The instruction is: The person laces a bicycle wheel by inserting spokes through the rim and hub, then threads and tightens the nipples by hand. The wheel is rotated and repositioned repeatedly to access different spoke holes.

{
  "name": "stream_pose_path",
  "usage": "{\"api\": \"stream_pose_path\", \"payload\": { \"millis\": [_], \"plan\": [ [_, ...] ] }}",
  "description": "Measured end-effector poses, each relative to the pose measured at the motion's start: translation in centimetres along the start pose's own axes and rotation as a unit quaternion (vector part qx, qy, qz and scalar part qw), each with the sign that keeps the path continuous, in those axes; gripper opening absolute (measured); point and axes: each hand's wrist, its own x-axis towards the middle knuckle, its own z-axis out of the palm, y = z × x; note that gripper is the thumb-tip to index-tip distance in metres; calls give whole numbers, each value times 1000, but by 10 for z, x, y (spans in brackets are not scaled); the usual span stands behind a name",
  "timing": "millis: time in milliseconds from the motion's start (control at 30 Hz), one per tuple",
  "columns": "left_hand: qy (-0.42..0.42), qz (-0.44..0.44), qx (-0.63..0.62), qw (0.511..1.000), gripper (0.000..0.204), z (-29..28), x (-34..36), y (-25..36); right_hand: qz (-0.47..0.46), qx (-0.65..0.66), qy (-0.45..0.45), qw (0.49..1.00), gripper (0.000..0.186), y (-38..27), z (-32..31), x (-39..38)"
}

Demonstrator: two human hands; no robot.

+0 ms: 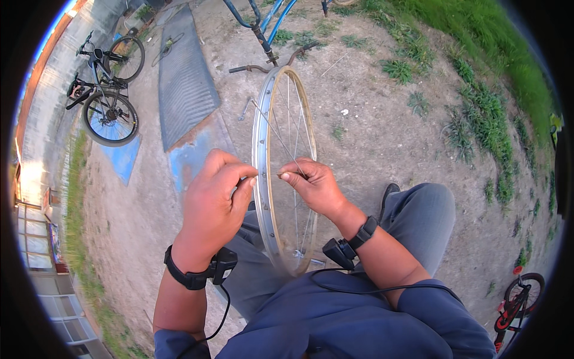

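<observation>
Tyreless wheel [261,140] standing upright between bent legs [418,224]

Dirt ground [371,137] is spreading around the wheel, with grass [496,48] bordering its upper right edge; the wider room is lying on that side. A grooved sheet [185,90] is occupying the ground's upper left. The wheel is standing on edge, seemingly so that both hands can reach it. Beyond its top, a handlebar [244,69] is narrowing the room. The left hand [218,188] is holding 2 fingertips close together at the wheel's outer side; I cannot tell whether they are gripping anything. The right hand [311,184] is pinching a thin piece [279,174] inside the wheel, probably for fine control.
</observation>
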Motion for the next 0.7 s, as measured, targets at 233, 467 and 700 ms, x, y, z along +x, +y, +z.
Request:
{"api": "stream_pose_path", "payload": {
  "millis": [233, 467, 700],
  "plan": [
    [-10, -2, 26, 1000, 11, 0, 5, 1, -3, -2, 1, 1000, 9, -1, 0, 1],
    [-34, -46, 15, 998, 12, 1, 6, 5, 16, -5, -6, 1000, 9, -1, 1, 1],
    [-27, -49, 7, 998, 9, 2, 6, 4, 10, 4, -2, 1000, 10, -1, 2, 1]
  ]
}}
